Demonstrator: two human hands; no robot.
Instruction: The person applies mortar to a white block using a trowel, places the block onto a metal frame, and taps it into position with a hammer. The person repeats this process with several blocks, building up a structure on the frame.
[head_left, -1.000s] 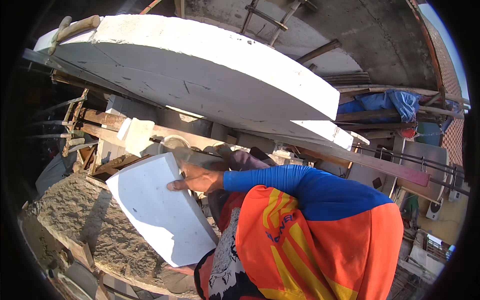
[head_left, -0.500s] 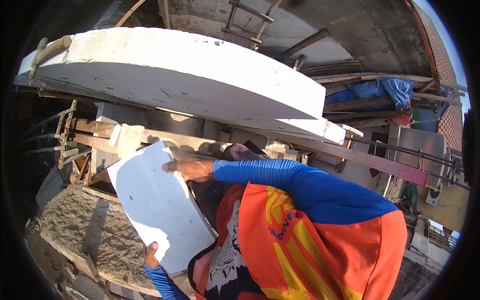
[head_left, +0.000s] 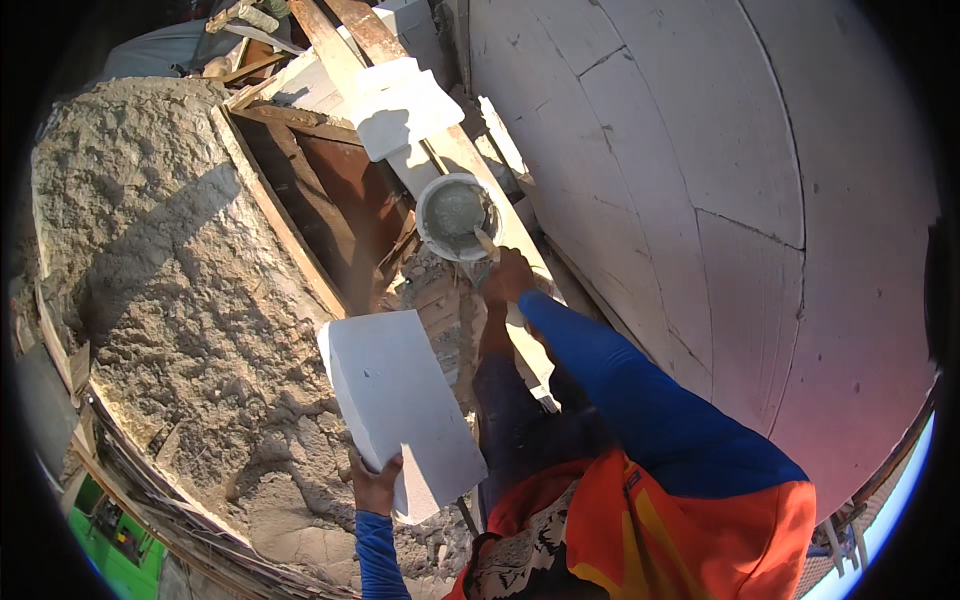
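Okay so the hands are well apart: left hand (head_left: 374, 487) is clamped on a white block (head_left: 405, 385) at its 7 o'clock edge, block itself around 7 o'clock in view. Right hand (head_left: 512, 275) is wrapped round a wooden handle (head_left: 486, 242) dipping into a bucket (head_left: 432, 244) of grey mortar (head_left: 450, 208), 12-to-1 o'clock from the block. Rough concrete (head_left: 180, 290) at 10, white wall (head_left: 720, 200) at 2.

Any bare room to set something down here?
Rough grey surface, left of the white block and wooden edge board: bare but uneven. Crowded: around the plank, where white pieces, bucket and right hand sit close together.
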